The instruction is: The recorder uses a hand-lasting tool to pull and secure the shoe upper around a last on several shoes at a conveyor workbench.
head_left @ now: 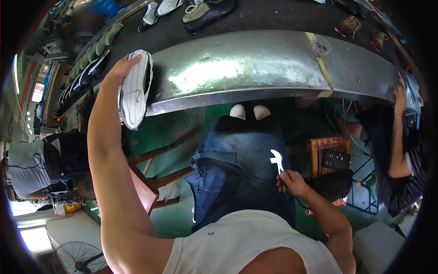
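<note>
My left arm reaches far forward to the left end of the metal bench edge [205, 68]. At its end, my left hand [121, 69] grips a shoe [133, 93] with a white, lined sole facing me. The fingers are mostly hidden behind the shoe, which stands nearly upright beside the bench. Over my lap on the right, my right hand [295, 183] is closed around the handles of lasting pliers [277, 160]. Their bright curved jaw and stubby hammer lug point forward, away from me. Glare blurs the jaw, so whether it is parted cannot be told.
Beyond the metal edge runs a dark belt [273, 18] carrying a black-and-tan shoe [203, 14]. A clear cup [320, 46] stands on the metal. Lasts and shoes [91, 57] line a rack on the left. A co-worker's arm [398, 137] is at right; a wooden stool [153, 182] stands left.
</note>
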Motion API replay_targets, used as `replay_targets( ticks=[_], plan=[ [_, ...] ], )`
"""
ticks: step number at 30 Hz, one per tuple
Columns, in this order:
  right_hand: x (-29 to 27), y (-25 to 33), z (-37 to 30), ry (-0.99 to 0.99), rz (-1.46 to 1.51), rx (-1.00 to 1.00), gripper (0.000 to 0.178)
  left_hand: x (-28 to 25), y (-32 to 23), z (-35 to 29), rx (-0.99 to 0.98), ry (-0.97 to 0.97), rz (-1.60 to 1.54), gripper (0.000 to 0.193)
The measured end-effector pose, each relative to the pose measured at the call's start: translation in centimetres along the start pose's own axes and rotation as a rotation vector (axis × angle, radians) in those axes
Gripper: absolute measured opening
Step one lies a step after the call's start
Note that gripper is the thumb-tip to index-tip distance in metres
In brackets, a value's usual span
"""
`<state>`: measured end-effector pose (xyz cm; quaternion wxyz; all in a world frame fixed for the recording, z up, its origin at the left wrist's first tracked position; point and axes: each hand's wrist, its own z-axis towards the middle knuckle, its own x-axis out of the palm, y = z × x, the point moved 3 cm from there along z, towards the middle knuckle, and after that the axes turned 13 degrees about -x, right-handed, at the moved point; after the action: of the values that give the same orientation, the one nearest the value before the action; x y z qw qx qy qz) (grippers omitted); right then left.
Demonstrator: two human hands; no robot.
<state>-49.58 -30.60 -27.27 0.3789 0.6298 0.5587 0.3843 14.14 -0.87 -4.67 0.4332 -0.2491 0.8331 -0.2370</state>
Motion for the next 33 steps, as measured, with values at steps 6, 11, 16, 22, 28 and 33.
replay_targets(
  ticks=[6,11,16,22,28,33],
  plan=[
    [1.0,0.0,-1.0,-0.025,-0.166,0.055,0.033,11.6,3.4,-16.9,0.499,0.436,-0.632,0.076],
    [2.2,1.4,-2.3,-0.024,-0.121,-0.112,0.023,26.8,11.6,-24.4,0.493,0.495,-0.586,0.072],
    [4.5,7.9,-4.1,-0.041,-0.27,-0.215,0.027,34.7,13.3,-25.5,0.331,0.509,-0.557,0.047],
    [6.2,10.5,-3.2,0.056,-0.203,-0.198,0.029,36.2,13.0,-25.6,0.231,0.633,-0.743,0.044],
    [7.5,10.8,-1.5,0.151,0.031,-0.114,0.026,35.2,12.6,-26.4,0.308,0.711,-0.632,0.055],
    [8.5,10.2,0.0,0.157,0.159,-0.112,0.026,34.6,12.8,-25.9,0.343,0.534,-0.433,0.053]
  ],
)
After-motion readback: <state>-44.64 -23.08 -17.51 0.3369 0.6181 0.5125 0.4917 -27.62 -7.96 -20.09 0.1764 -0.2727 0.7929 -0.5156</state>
